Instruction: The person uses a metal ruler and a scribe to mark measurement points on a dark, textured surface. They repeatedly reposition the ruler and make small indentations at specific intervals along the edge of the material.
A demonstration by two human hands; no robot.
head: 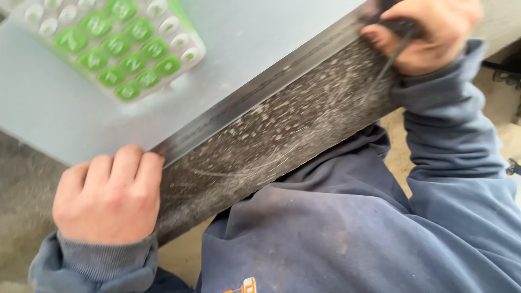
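A pale grey slab (244, 32) with a dark, speckled and scratched side face (271, 135) runs diagonally across the view. My left hand (108, 195) is closed in a fist on the slab's lower left corner, fingers curled over the dark top rim. My right hand (429, 32) grips the slab's upper right end, with a thin dark strip or wire (393, 59) under its fingers. Both arms wear blue-grey sleeves.
A clear plastic tray of green and white round caps (116, 43) lies on the slab at the top left. My blue sweatshirt (353, 233) fills the lower right. Rough grey floor (21, 179) shows at the left, sandy ground at the right.
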